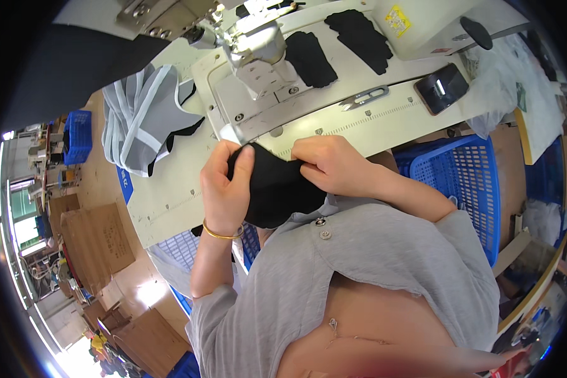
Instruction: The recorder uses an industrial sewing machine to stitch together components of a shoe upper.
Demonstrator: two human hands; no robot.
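Note:
Between my two hands a black fabric piece [283, 194] is stretched at the near edge of the sewing table. My left hand [223, 183] pinches its upper left corner, thumb on top. A small whitish piece [230, 133] shows just beyond those fingers; its kind is unclear. My right hand [331, 165] grips the upper right edge with curled fingers. The lower part of the cloth hangs down against my grey shirt. Straight ahead stands the sewing machine head [258, 53], apart from the cloth.
Black fabric pieces [312, 60] lie on the machine bed. Thread snips [365, 97] and a dark phone [442, 88] rest to the right. Grey pieces with white strips [146, 116] are stacked at left. A blue basket [457, 179] stands below the table at right; cardboard boxes [97, 246] are on the floor.

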